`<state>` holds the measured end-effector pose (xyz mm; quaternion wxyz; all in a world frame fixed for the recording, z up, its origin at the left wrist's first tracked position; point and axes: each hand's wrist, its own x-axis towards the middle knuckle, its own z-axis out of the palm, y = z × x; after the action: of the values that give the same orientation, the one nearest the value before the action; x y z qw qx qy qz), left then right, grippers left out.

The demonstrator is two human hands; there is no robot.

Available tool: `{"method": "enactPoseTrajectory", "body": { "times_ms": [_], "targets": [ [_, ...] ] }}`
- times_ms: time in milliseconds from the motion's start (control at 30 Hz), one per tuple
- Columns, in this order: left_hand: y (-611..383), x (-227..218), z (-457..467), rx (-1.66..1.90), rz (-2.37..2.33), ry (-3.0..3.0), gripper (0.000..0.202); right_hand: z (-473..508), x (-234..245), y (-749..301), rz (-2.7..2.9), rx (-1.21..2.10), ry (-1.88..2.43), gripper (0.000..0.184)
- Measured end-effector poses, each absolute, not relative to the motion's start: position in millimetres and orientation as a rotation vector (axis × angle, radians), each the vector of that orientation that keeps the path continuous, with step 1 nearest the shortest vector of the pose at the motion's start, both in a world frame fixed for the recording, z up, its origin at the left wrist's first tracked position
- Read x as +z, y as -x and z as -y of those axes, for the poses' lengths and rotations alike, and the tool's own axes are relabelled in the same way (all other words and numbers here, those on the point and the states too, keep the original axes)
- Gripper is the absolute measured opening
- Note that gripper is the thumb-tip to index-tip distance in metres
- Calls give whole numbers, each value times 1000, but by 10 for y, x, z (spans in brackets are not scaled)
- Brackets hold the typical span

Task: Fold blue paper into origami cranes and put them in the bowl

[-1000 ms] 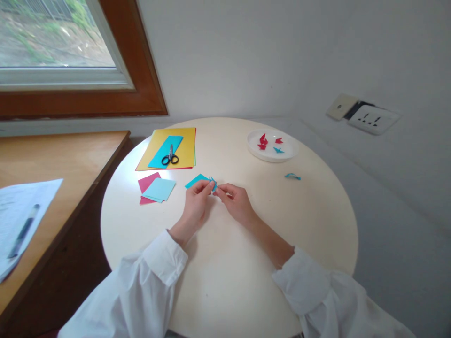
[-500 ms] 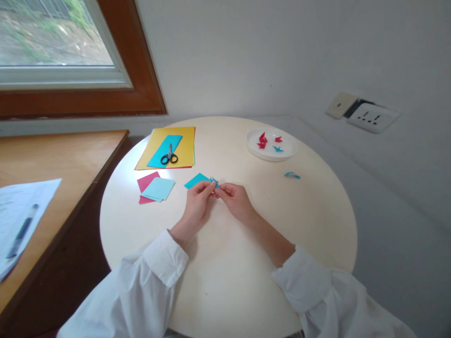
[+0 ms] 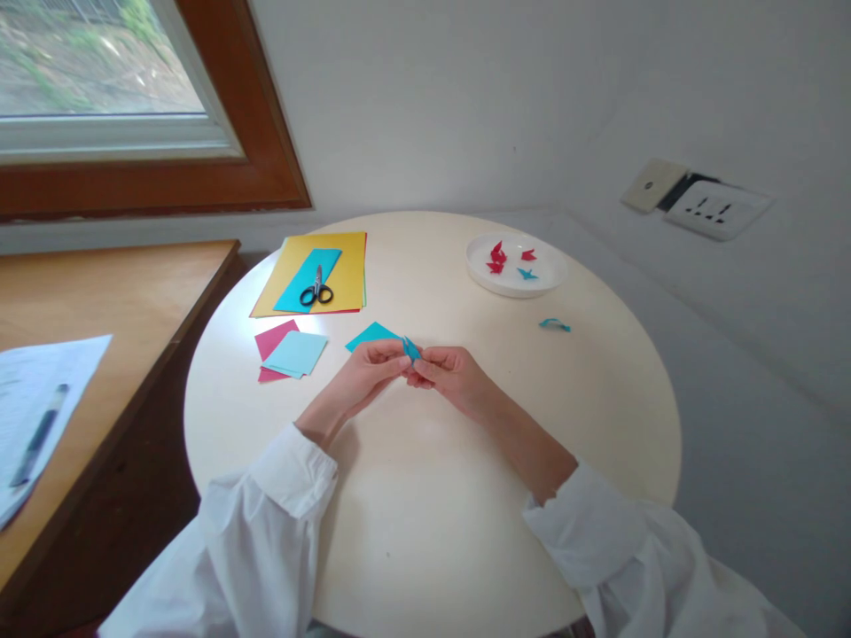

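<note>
Between my two hands is a small folded blue paper (image 3: pixel 411 349), its pointed ends sticking up. My left hand (image 3: pixel 373 372) pinches it from the left, and my right hand (image 3: pixel 458 377) grips it from the right with the thumb on its lower part. The fingertips hide much of its lower side. Just behind my left fingers lies a flat blue paper square (image 3: pixel 372 334). Farther left, pale blue squares (image 3: pixel 300 353) rest over pink squares (image 3: pixel 271 335).
A white dish (image 3: pixel 485 283) at the back right holds several red folded papers (image 3: pixel 497 253) and a blue paper crane (image 3: pixel 527 274). Near it lies a blue paper strip (image 3: pixel 554 325). Scissors (image 3: pixel 317 289) lie on blue paper over yellow sheets (image 3: pixel 355 266). A wooden desk (image 3: pixel 166 275) stands left.
The folded blue paper has turned in my fingers and now shows a larger, more upright pointed face. My left wrist has shifted outward to the left. The view has moved slightly.
</note>
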<state>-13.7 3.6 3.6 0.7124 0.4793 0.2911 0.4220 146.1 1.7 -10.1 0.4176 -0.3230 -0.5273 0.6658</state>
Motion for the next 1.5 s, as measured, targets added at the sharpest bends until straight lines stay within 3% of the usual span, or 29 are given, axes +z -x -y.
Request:
{"method": "enactPoseTrajectory", "body": {
  "times_ms": [233, 333, 567, 1000, 1500],
  "targets": [
    [144, 22, -45, 946, -654, -1054, 23, -40, -58, -1492, 1270, 1747, 886, 38],
    [146, 28, -44, 956, -697, -1070, 21, -64, -35, -1520, 1265, 1589, 932, 39],
    [99, 91, -34, 998, -749, -963, 18, -43, 34, -1555, 1312, 1100, 945, 23],
    [76, 112, -23, 974, -717, -943, 20, -3, -25, -1532, 1605, 767, 903, 7],
    [55, 79, -16, 984, -859, -1268, 10, 9, -18, -1510, 1779, 357, 903, 10]
  ]
}}
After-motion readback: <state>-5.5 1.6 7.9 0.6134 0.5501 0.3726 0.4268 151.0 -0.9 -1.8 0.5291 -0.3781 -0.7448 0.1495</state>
